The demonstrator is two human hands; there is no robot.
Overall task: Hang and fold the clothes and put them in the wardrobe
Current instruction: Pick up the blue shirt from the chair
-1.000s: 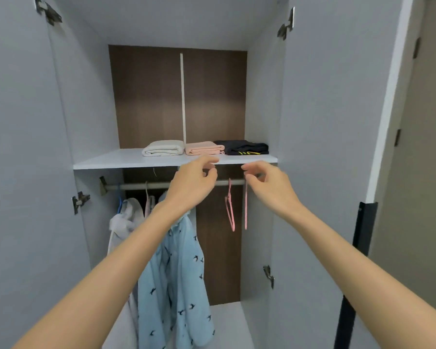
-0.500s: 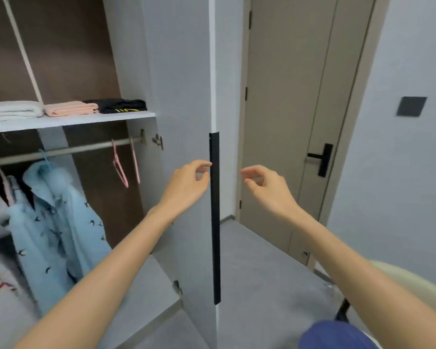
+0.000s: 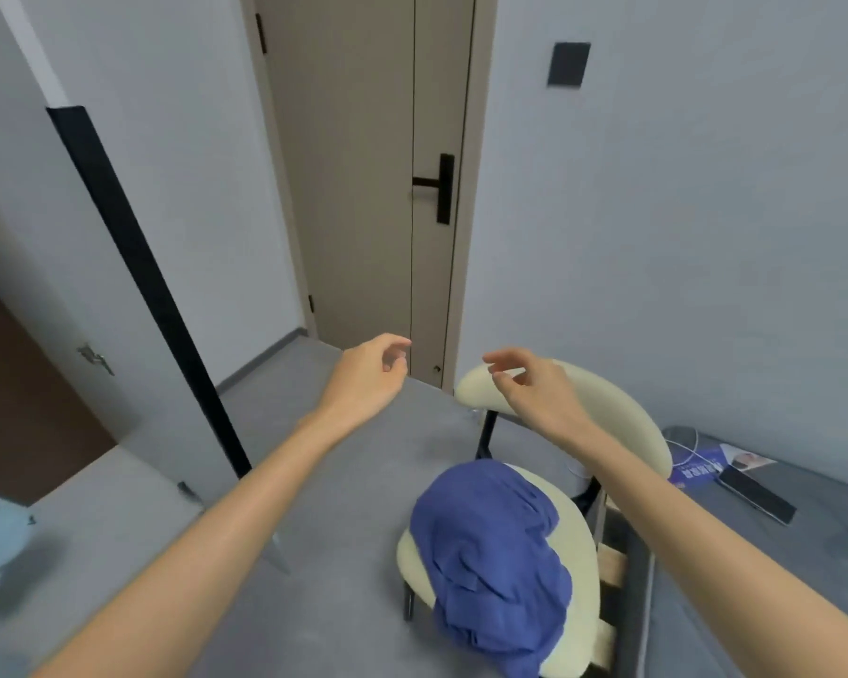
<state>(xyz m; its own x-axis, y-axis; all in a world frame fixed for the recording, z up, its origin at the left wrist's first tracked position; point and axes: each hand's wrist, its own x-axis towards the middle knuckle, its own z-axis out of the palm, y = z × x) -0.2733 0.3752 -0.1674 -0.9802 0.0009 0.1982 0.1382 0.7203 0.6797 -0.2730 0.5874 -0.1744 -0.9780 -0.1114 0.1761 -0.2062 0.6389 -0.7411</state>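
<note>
crumpled blue cotton garment point(image 3: 490, 550) on cream round-seated chair point(image 3: 578, 530); left hand point(image 3: 368, 379), right hand point(image 3: 534, 389) loosely curled, empty; gather by collar, lift clear.

One head-worn wide-angle view, looking forward and down, cream chair point(image 3: 627, 413) close below to the right, room door point(image 3: 363, 188) further off ahead, wardrobe door point(image 3: 69, 286) slanting along the left, wardrobe interior point(image 3: 16, 384) seemingly just caught, blurred, at that edge.
</note>
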